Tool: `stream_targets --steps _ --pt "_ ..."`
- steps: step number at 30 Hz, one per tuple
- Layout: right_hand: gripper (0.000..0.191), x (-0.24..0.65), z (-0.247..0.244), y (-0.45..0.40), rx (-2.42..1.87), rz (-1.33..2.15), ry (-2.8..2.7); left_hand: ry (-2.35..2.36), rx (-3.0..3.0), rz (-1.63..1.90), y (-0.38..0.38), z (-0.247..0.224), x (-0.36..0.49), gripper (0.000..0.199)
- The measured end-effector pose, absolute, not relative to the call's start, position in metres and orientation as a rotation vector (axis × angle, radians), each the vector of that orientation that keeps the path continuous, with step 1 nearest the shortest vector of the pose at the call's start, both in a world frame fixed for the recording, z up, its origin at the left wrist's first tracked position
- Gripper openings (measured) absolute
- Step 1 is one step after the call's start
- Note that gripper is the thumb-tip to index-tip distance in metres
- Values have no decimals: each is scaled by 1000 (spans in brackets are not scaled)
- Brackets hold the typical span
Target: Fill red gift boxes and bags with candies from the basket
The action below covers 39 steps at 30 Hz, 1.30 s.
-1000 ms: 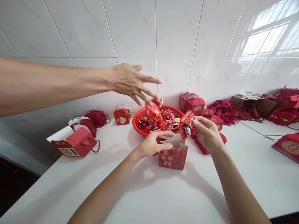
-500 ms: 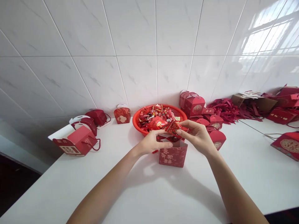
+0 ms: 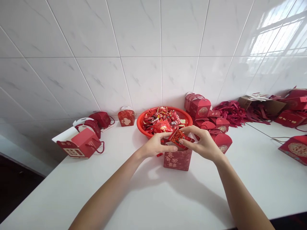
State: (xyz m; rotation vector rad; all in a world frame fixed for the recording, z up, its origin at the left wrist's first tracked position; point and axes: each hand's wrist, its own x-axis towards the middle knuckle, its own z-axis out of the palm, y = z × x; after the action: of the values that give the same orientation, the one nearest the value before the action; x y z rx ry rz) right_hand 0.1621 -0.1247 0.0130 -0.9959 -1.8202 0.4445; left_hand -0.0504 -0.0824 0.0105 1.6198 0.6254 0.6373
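An open red box [image 3: 177, 160] with pale characters stands upright on the white table. My left hand [image 3: 157, 145] grips its upper left edge, with the thumb along the front rim. Pinched in my right hand [image 3: 201, 142] is a red candy packet [image 3: 177, 136], held tilted at the box's mouth. Right behind the box is a round red basket [image 3: 140, 127] full of shiny red wrapped sweets [image 3: 163, 126]. The inside of the box is mostly hidden by the packet and fingers.
Red gift boxes [image 3: 80, 143] sit at the left, and a small one [image 3: 126, 117] stands near the tiled wall. Stacked boxes [image 3: 200, 108] are right of the basket. Farther right lie red ribbons [image 3: 231, 111], a brown carton [image 3: 275, 107] and more red boxes [image 3: 296, 148].
My right hand has lowered slightly with the candy packet, which is now closer to the box's opening. My left hand has stayed at the box's edge.
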Motion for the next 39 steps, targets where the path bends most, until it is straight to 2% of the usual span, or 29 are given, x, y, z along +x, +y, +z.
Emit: stream_targets --steps 3,9,14,17,22,27,30,34,36,39 --pt "23 162 13 -124 -984 415 -1879 661 1642 634 -82 10 -51 56" --pt "18 170 15 -127 -900 340 -1833 647 1651 629 -82 11 -51 54" --pt "26 174 9 -129 -908 267 -2080 656 1653 607 -82 12 -52 56" --pt "19 173 6 -130 -890 267 -2136 693 1670 619 -83 11 -52 55" --pt "26 169 3 -132 -883 141 -2135 696 1689 634 -83 11 -52 53" --pt "31 162 -2 -134 -893 98 -2135 732 1729 682 -82 10 -52 61" --pt "28 161 0 -136 -815 98 -1931 769 1729 649 -81 9 -53 59" --pt "13 163 1 -135 -848 73 -1821 732 1756 637 -79 6 -53 52" --pt "20 167 -2 -132 -907 122 -1809 724 1804 661 -79 4 -52 47" --pt "49 178 -7 -126 -1002 328 -1800 686 1971 690 -80 4 -53 45"
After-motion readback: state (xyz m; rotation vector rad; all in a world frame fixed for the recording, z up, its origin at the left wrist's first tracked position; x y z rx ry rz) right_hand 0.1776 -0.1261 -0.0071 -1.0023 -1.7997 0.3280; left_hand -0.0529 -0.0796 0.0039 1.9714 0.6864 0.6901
